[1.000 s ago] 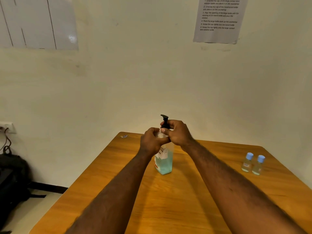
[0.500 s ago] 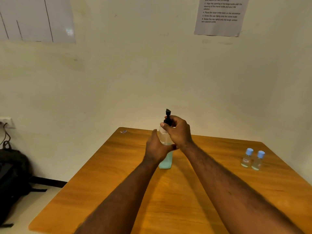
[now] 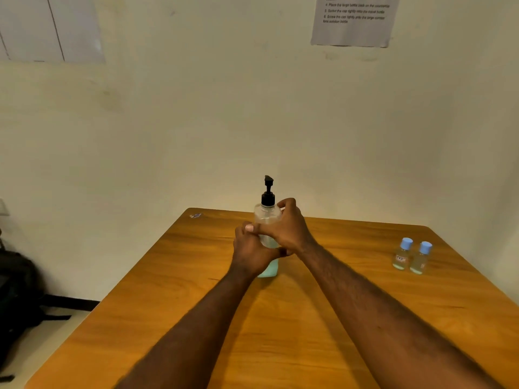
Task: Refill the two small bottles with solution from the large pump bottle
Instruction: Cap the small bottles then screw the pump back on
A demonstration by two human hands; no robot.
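Observation:
The large pump bottle stands upright mid-table, clear plastic with pale blue-green liquid low down and a black pump head fully exposed. My left hand wraps the bottle's lower body from the left. My right hand grips its upper body and shoulder from the right, thumb across the front. Two small bottles with light blue caps stand side by side at the right, one with a red label and one beside it, both capped and far from my hands.
The wooden table has its back edge against a cream wall. A small scrap lies at the far left corner. A printed sheet hangs on the wall above. A black bag sits on the floor at the left.
My right hand has dropped from the black pump head to the bottle's shoulder, leaving the pump uncovered. My left hand slid lower on the body. The view tilted down slightly.

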